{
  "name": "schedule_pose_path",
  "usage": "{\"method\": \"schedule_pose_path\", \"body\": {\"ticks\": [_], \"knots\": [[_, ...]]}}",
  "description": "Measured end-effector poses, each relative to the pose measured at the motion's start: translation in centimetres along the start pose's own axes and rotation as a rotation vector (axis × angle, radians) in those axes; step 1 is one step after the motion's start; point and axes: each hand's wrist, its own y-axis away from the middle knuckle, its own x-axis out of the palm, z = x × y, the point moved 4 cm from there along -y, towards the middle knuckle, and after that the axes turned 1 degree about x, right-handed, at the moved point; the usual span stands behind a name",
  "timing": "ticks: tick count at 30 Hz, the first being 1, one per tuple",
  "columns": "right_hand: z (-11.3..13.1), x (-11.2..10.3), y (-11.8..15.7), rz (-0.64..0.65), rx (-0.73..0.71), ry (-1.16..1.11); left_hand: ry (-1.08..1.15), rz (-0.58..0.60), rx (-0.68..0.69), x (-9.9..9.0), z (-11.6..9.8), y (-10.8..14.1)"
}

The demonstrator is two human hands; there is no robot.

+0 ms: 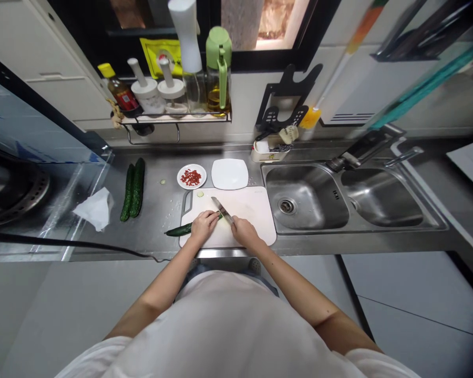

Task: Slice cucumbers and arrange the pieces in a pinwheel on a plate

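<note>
A dark green cucumber lies across the white cutting board, its left end reaching past the board's edge. My left hand is closed over it near the right end. In my right hand is the handle of a knife, whose blade points up and to the left and meets the cucumber's right end by my left fingertips. A small pale cucumber piece rests at the board's upper left. Behind the board stand a small plate of chopped red pieces and a white square plate.
Two whole cucumbers and a crumpled white tissue lie on the left of the counter. A double sink is on the right. Above hangs a rack of bottles and jars. A black cable crosses the front left.
</note>
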Motion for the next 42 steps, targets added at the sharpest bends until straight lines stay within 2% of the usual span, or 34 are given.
{"method": "schedule_pose_path", "body": {"ticks": [14, 25, 32, 42], "knots": [[0.4, 0.2, 0.0, 0.013, -0.004, 0.003, -0.038, -0.019, 0.042, 0.3, 0.1, 0.2], [0.5, 0.5, -0.1, 0.02, -0.013, 0.019, -0.188, -0.122, 0.17, 0.2, -0.3, 0.4], [0.3, 0.9, 0.2, 0.04, -0.021, 0.02, -0.208, -0.105, 0.185, 0.2, -0.3, 0.4], [-0.3, 1.0, 2.2, 0.15, 0.026, 0.026, -0.213, -0.079, 0.163, 0.2, -0.3, 0.2]]}}
